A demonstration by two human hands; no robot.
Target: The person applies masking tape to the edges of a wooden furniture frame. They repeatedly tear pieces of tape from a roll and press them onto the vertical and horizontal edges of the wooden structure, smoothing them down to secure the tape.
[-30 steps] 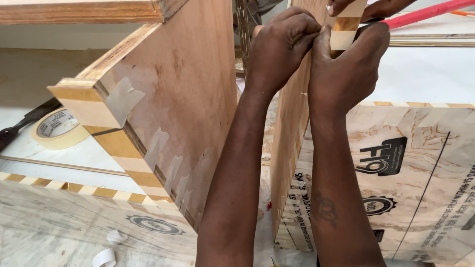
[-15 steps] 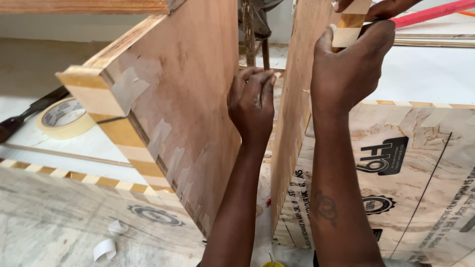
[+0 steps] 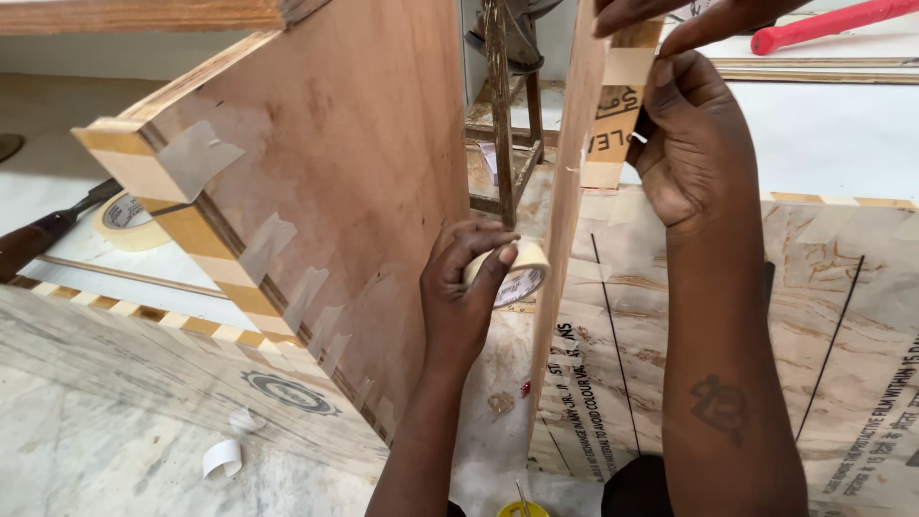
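Observation:
My left hand (image 3: 466, 287) holds a roll of cream masking tape (image 3: 517, 273) low between two upright plywood panels. My right hand (image 3: 691, 134) grips the top edge of the right panel (image 3: 558, 249), pressing on a banded wood strip (image 3: 613, 105) taped there. Another person's fingers (image 3: 661, 14) touch the same strip from above. The left panel (image 3: 354, 182) leans tilted, its edge carrying a striped light-and-dark wood strip (image 3: 206, 244) stuck down with several pieces of tape.
A second tape roll (image 3: 129, 218) and a dark-handled tool (image 3: 43, 235) lie on the white surface at left. Torn tape curls (image 3: 222, 458) lie on the printed board below. A red handle (image 3: 828, 24) sits at top right. A wooden stool frame (image 3: 503, 124) stands behind.
My left hand has dropped from the top of the right panel down into the gap and now holds the tape roll. My right hand stays at the top edge.

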